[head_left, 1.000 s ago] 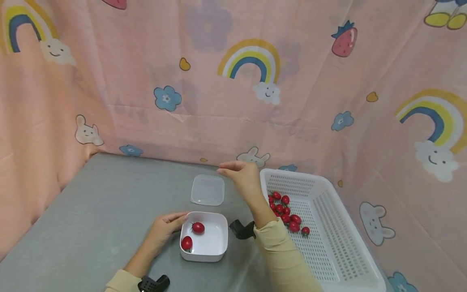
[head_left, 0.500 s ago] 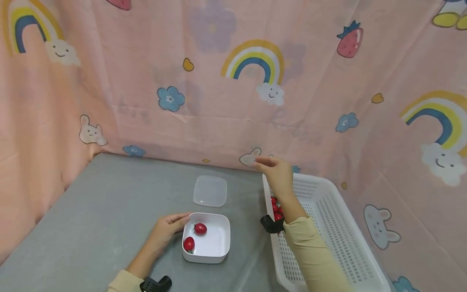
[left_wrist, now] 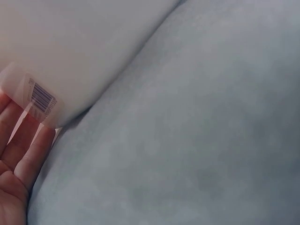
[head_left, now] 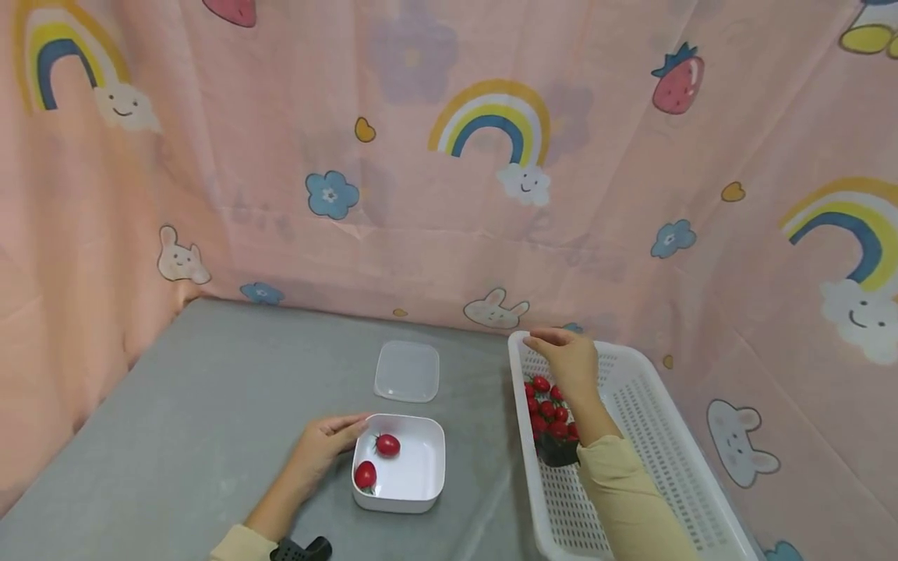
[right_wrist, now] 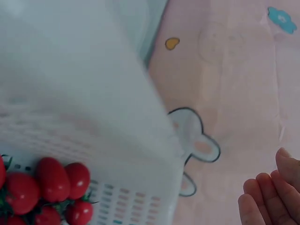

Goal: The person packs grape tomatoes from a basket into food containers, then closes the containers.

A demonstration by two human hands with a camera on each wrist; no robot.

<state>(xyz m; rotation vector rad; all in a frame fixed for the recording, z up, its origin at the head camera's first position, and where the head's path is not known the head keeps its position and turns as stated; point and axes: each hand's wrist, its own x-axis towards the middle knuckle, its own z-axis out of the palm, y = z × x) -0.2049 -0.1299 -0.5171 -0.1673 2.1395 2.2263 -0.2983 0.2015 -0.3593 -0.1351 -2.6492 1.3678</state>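
The left hand holds a square white plastic box by its left side, thumb at the rim. In the left wrist view its fingers lie along the box wall, by a barcode sticker. Two red cherry tomatoes with green stems lie in the box. The right hand is over the far left corner of a white perforated basket, fingers loosely bent and nothing in them. Several cherry tomatoes lie together in the basket below, partly hidden by the right wrist in the head view.
A translucent square lid lies on the grey tabletop behind the box. The basket stands along the table's right side. A pink patterned curtain hangs behind the table and at both sides.
The right hand has travelled right from near the lid, then lowered over the basket's far left corner. The left hand keeps its place on the box, and the head view has shifted slightly.
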